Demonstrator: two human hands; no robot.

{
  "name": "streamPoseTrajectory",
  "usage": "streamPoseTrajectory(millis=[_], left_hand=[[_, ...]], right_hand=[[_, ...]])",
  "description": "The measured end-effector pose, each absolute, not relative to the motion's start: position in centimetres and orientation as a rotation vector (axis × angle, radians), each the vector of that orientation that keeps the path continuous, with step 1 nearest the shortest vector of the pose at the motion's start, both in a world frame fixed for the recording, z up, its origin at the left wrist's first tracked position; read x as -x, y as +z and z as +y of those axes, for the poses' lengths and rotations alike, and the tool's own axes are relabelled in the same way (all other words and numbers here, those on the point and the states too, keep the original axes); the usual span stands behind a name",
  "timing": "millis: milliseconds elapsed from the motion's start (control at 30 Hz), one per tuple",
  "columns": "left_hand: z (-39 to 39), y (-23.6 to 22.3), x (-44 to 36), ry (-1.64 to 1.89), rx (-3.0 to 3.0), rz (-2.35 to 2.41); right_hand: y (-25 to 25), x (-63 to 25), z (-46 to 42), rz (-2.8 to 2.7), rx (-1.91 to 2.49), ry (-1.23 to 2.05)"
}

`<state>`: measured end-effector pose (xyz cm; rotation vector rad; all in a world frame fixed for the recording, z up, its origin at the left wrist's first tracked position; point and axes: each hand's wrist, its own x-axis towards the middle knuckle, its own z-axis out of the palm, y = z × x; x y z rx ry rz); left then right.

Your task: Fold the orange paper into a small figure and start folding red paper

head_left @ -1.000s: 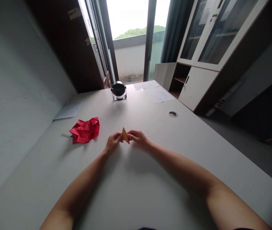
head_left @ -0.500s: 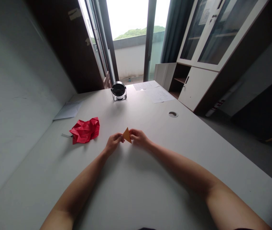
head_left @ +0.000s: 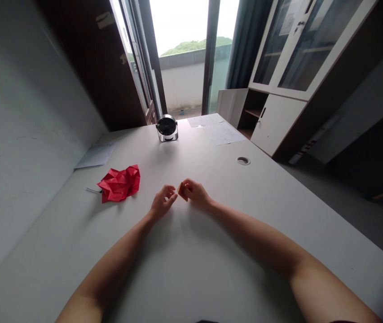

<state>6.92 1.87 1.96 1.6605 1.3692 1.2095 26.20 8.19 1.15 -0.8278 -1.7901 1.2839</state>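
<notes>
And here's the right hand (head_left: 194,193), fingertips closed in a pinch on the small orange folded piece (head_left: 181,190), apparently paper, tilted over the white desk (head_left: 208,255) in front of the person! The left hand (head_left: 162,202) sits just beside it, thumb and fingers parted in a loose curl, seemingly with nothing in hold; whether a fingertip brushes the piece, I cannot tell. Delicate stuff, this: good handling looks like a light right-hand pinch, firm enough to keep any layers together, gentle enough to spare the creases. The left thumb does best to meet an edge squarely, clear of the points. Off to the left, the creased red paper (head_left: 119,183) lies well apart, nicely out of the way
</notes>
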Motion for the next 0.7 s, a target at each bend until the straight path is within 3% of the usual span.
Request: streamPoseTrajectory(millis=[233, 467, 700], left_hand=[[1.9, 1.9, -7.0, 1.174, -1.658, 1.338], [2.9, 1.4, -6.1, 1.278, -1.384, 1.053], [2.8, 1.3, -6.3, 1.320, -1.382, 1.073]], right_hand=[[0.9, -25.8, 8.2, -1.873, 0.889, 1.061], [0.9, -25.6, 8.8, -1.571, 0.588, 1.543], [1.5, -25.9, 8.7, -1.605, 0.597, 1.561]])
